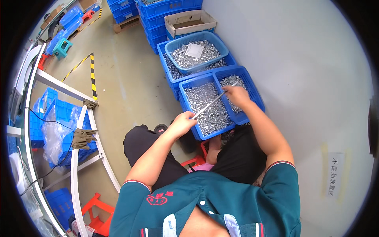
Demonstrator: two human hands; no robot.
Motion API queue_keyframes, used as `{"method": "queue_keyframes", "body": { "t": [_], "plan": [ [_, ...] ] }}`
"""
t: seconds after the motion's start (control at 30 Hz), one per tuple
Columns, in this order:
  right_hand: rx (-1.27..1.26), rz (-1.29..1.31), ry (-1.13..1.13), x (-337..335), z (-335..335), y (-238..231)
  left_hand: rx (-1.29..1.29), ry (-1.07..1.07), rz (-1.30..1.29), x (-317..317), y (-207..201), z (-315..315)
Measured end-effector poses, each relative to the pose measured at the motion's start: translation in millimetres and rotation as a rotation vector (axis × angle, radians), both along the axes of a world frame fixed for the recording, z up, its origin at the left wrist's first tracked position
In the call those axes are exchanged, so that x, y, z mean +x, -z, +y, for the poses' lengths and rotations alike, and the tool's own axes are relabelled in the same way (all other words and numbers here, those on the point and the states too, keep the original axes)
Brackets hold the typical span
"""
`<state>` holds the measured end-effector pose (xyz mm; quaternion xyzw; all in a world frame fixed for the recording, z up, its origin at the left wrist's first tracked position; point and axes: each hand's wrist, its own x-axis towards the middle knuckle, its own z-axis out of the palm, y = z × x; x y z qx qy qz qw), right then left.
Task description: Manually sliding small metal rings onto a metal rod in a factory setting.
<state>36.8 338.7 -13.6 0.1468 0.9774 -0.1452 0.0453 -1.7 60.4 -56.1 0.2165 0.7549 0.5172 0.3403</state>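
A seated person in a teal polo shirt (221, 197) leans over a blue plastic crate heaped with small silvery metal parts (207, 106), both bare hands gripping a thin, straight metal rod (213, 102) that slants across the crate. The left hand (182, 123), at the crate's near left rim, has its fingers clenched around the rod's lower end; the right hand (237, 96), above the crate's far right corner, has its fingers closed on the rod near its upper end. Touching the crate on its right side sits a second blue plastic crate of similar metal parts (241, 93). Just beyond the crate stands a rounded blue plastic basin of metal parts (196, 47), a pale square sheet (194, 50) lying on top. Near the crate's front edge, beside the person's knee, a red plastic stool (195, 160) shows on the grey floor (130, 87).
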Motion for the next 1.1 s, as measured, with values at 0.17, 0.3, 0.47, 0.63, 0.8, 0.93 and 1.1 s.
{"method": "queue_keyframes", "body": {
  "t": [0.17, 0.3, 0.47, 0.63, 0.8, 0.93, 1.1],
  "plan": [
    [-0.08, 0.023, 0.197, 3, 61, 13, -0.061, 0.022, -0.277, -2, -36, -26],
    [-1.07, -0.088, 0.556, -16, 66, 10, 0.087, -0.066, -0.267, -6, -11, -43],
    [-1.397, -0.324, 0.538, -26, 15, 10, 0.087, -0.164, -0.368, -10, -48, -43],
    [-1.108, -0.348, 0.438, -39, -29, 61, 0.123, -0.228, -0.374, -11, -57, -50],
    [-0.209, -0.003, 0.222, -30, -29, 147, 0.187, -0.185, -0.382, -9, -55, -43],
    [-0.157, 0.255, 0.172, -20, -87, 160, 0.177, -0.228, -0.371, -8, -50, -59],
    [0.033, 0.341, -0.052, -4, -108, 160, 0.2, -0.209, -0.331, -8, -39, -58]
  ]
}}
